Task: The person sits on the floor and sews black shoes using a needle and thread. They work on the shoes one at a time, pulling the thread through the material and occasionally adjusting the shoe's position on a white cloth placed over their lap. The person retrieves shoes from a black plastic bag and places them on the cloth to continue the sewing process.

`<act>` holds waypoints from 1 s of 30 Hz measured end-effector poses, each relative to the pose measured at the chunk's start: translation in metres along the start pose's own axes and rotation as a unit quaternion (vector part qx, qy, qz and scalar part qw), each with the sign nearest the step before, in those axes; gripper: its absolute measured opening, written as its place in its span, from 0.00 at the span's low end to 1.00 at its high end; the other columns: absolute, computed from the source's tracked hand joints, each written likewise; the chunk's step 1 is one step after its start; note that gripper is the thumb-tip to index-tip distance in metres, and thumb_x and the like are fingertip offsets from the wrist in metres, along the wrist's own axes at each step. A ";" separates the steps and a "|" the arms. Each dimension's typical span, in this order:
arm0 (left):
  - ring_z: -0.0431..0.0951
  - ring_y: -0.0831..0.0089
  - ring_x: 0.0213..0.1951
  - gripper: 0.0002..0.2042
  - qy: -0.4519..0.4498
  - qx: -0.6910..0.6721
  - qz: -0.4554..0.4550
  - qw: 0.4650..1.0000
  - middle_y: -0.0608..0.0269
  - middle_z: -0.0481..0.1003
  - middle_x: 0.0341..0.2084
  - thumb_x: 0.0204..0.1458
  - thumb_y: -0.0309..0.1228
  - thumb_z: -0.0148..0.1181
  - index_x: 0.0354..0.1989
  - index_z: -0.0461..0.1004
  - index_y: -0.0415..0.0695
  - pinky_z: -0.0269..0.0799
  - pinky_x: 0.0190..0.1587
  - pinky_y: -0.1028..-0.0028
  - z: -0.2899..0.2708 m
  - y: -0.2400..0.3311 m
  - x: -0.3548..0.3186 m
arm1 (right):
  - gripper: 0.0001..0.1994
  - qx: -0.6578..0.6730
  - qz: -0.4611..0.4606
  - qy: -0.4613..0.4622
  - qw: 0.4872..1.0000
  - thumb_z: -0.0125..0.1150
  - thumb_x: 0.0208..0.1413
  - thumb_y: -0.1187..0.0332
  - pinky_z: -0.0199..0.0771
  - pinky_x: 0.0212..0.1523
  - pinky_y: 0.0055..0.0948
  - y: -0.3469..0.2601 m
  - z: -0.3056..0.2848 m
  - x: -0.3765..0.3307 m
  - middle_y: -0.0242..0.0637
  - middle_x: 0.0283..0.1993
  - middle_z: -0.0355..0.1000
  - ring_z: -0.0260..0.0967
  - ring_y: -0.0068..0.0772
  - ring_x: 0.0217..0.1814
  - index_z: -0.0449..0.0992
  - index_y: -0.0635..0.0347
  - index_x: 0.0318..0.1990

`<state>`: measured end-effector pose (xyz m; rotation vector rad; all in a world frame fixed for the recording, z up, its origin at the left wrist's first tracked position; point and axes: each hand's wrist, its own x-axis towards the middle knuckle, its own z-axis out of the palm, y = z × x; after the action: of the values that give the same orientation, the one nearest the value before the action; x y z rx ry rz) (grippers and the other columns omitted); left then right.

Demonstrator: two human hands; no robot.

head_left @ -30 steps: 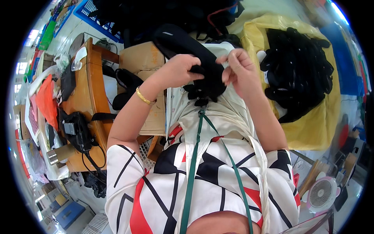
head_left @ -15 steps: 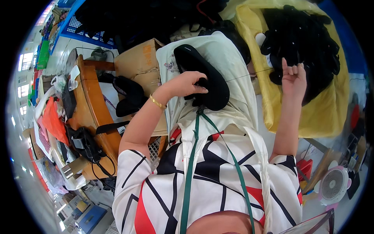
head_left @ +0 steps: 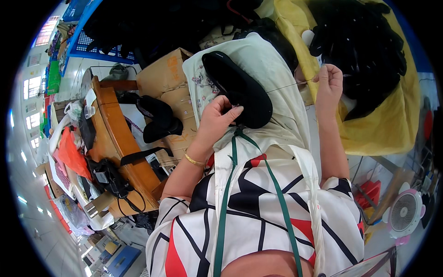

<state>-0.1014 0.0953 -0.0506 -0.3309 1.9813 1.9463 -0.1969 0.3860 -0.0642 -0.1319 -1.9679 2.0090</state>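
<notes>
A black cloth shoe (head_left: 251, 99) lies slanted on the pale cloth (head_left: 288, 117) over my lap, its toe end pointing up and left. My left hand (head_left: 216, 119) grips the shoe's near left edge between thumb and fingers. From the shoe's right side a dark thread (head_left: 290, 86) runs taut up to my right hand (head_left: 328, 83). That hand is raised off to the right, its fingertips pinched on the thread. Whether a needle is in those fingers is too small to tell.
A yellow-lined bin (head_left: 383, 138) full of black pieces stands at the right. On the left are a cardboard box (head_left: 168, 69), another black shoe (head_left: 157, 113) and a cluttered wooden table (head_left: 113, 134). A small fan (head_left: 404, 211) stands at the lower right.
My right hand has come slightly left, its fingers now pinched together instead of partly extended. My left hand and forearm have shifted lower along the shoe. The thread remains stretched between shoe and hand.
</notes>
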 end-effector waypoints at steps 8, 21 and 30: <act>0.72 0.85 0.20 0.08 -0.017 -0.073 -0.047 0.996 0.70 0.76 0.29 0.59 0.33 0.62 0.41 0.74 0.43 0.66 0.20 0.85 0.012 0.007 0.009 | 0.05 -0.063 -0.050 0.010 0.997 0.54 0.66 0.72 0.69 0.35 0.15 0.005 -0.011 0.008 0.27 0.32 0.68 0.66 0.13 0.32 0.67 0.63 0.44; 0.78 0.75 0.31 0.08 -0.020 -0.303 -0.094 0.948 0.63 0.79 0.33 0.61 0.31 0.58 0.45 0.76 0.41 0.77 0.30 0.77 0.016 -0.011 0.006 | 0.05 -0.070 0.095 -0.376 0.919 0.58 0.60 0.72 0.70 0.29 0.26 -0.031 0.038 -0.056 0.36 0.27 0.75 0.70 0.28 0.25 0.77 0.59 0.41; 0.77 0.79 0.29 0.09 -0.001 -0.304 -0.087 0.949 0.67 0.78 0.31 0.61 0.32 0.59 0.44 0.77 0.40 0.75 0.29 0.80 0.021 -0.010 0.005 | 0.07 -0.163 -0.009 -0.393 0.905 0.58 0.56 0.71 0.72 0.28 0.37 -0.025 0.049 -0.064 0.45 0.24 0.74 0.73 0.47 0.25 0.78 0.59 0.40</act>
<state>-0.1001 0.1161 -0.0621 -0.6279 1.2487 2.3853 -0.1469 0.3200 -0.0479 0.7350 -2.7469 1.8512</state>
